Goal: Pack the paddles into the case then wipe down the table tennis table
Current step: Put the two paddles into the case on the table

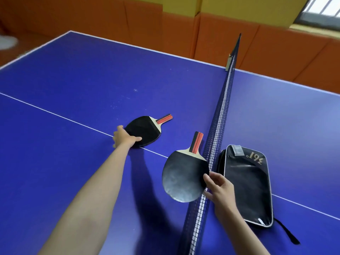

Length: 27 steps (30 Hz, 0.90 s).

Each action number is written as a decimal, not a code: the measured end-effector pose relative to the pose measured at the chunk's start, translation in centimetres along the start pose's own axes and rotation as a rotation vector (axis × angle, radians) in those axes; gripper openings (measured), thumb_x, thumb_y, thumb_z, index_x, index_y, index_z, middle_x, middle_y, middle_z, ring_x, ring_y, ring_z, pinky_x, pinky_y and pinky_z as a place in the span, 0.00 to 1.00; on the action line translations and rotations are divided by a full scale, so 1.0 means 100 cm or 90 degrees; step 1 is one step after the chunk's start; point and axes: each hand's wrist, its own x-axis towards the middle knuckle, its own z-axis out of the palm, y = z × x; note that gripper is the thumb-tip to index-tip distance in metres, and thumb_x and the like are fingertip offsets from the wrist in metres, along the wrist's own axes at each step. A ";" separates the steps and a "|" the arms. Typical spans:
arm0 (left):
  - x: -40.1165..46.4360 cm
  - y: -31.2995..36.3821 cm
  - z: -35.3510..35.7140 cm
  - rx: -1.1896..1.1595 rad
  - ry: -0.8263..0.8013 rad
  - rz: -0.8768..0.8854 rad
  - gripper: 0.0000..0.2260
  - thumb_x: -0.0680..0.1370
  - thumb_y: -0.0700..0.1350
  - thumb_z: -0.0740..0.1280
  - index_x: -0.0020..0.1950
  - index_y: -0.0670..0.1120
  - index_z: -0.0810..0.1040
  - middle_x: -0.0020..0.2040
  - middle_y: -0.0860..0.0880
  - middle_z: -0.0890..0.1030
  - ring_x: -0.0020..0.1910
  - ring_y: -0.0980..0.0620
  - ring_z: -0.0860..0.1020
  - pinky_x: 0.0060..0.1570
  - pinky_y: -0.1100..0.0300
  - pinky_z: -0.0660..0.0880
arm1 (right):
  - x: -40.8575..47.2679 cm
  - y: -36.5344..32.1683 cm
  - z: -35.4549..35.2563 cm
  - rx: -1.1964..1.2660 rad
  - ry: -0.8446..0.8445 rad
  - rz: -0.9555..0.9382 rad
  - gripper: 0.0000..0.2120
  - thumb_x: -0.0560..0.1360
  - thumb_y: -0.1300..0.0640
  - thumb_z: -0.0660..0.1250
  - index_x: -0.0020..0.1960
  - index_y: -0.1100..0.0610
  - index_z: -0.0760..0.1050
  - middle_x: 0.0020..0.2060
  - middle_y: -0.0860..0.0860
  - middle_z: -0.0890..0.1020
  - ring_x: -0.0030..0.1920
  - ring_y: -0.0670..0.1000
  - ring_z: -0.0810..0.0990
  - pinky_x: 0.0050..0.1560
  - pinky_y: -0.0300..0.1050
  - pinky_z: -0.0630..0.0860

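**A:** From the head camera, where do the two paddles sit?

**B:** The far paddle [144, 130] lies flat on the blue table tennis table [73, 85], black rubber up, its red-and-black handle pointing away to the right. It rests across the white centre line [55, 115]. The left hand [125, 137] is on the blade's near-left edge, thumb laid on top of the rubber and the other fingers curled at the rim, so it grips that paddle at the edge.

**A:** And the other one?

**B:** The near paddle [184, 176] is just beside the net [219, 126], on its left, handle pointing up and away. Its black face is scuffed grey. The right hand [219, 190] reaches across the net and pinches the blade's right edge between thumb and fingers. Whether the blade rests on the table or is raised off it, I cannot tell.

**A:** Where is the case?

**B:** The black paddle case [246, 184] lies flat on the right of the net, close against it, with white piping round its edge and "361°" printed near the far end. A dark strap [287, 232] trails from its near corner. Neither paddle is in it.

**A:** Anything beyond the table?

**B:** Orange wall padding [239, 37] with yellow above, and a window [323, 10] at the top right.
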 end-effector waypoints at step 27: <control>-0.289 -0.034 -0.083 -0.493 -0.416 0.007 0.11 0.77 0.35 0.73 0.45 0.44 0.72 0.48 0.39 0.84 0.43 0.45 0.84 0.49 0.48 0.84 | -0.117 -0.035 -0.035 0.180 0.003 0.107 0.10 0.82 0.62 0.70 0.61 0.65 0.81 0.53 0.58 0.87 0.53 0.58 0.84 0.41 0.45 0.84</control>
